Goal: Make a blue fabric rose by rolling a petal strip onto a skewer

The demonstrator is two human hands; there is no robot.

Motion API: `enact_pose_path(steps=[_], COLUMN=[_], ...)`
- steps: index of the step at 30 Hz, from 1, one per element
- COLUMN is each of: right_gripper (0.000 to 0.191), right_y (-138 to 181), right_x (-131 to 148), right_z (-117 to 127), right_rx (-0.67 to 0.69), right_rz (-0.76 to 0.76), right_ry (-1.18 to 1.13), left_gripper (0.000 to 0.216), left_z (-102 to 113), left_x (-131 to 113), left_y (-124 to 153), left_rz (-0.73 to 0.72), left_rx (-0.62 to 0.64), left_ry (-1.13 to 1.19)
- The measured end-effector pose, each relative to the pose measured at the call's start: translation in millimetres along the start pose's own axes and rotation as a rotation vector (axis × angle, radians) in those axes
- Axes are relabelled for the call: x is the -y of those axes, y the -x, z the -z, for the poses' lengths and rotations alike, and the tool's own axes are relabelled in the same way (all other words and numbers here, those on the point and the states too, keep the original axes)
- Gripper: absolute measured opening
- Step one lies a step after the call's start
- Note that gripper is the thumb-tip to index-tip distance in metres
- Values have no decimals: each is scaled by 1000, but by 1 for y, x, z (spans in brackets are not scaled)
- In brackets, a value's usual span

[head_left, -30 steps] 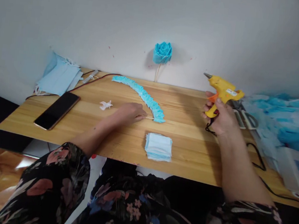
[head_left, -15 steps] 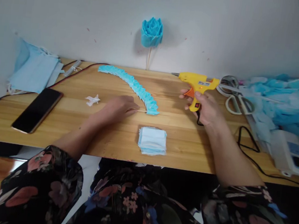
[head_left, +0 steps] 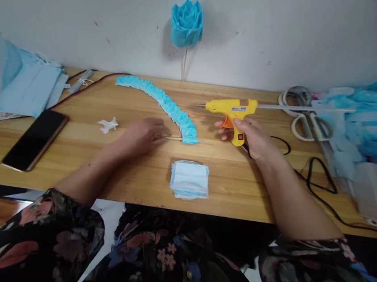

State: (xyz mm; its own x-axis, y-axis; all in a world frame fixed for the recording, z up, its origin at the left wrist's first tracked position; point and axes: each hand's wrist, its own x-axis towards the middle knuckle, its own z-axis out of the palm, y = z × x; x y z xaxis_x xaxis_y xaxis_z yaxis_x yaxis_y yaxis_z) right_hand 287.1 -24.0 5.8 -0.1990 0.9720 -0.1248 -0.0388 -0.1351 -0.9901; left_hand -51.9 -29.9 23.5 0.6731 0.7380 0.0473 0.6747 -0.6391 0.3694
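A yellow hot glue gun [head_left: 240,113] is in my right hand [head_left: 254,136], its nozzle pointing left and a long glue stick jutting out of its back. My left hand [head_left: 143,135] rests low on the table, fingers closed on a thin wooden stick [head_left: 174,138]. The stick's far end meets the near end of a curved strip of overlapping blue folded pieces [head_left: 161,104], which lies across the table. In front, between my arms, sits a stack of pale blue and white squares [head_left: 190,179]. A blue rose-like flower [head_left: 186,24] stands on a thin stem by the wall.
To the left are flat blue face masks [head_left: 28,84], a black phone [head_left: 36,140] and a white scrap [head_left: 108,125]. Scissors [head_left: 311,124], a heap of blue material [head_left: 375,120], a white box [head_left: 372,191] and a black cord [head_left: 325,189] occupy the right side.
My right hand has brought the glue gun leftward, closer to the strip's near end. My left hand stays on the stick. The whole view has shifted slightly.
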Motion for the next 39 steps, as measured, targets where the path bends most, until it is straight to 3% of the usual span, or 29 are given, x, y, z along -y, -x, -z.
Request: enact_pose_path(steps=[11,21,33,39], right_gripper=[38,32,32,31], right_y=[-1,-5,-2,0], right_x=[1,0,3,13], right_z=[-3,-3,-5,-8], right_rx=[-6,-65,-109,-164], right_rz=[-9,6,-4,-78], right_ry=[-19,-96,-64,-75], left_gripper=[28,33,39,37], left_z=[-4,-4,-6,-7], left_x=[-1,2,6,6], left_y=[-2,-4,-6,-5], left_rz=[26,183,187,180], left_rx=[-38,-169,-159,-170], left_ry=[21,102,72,66])
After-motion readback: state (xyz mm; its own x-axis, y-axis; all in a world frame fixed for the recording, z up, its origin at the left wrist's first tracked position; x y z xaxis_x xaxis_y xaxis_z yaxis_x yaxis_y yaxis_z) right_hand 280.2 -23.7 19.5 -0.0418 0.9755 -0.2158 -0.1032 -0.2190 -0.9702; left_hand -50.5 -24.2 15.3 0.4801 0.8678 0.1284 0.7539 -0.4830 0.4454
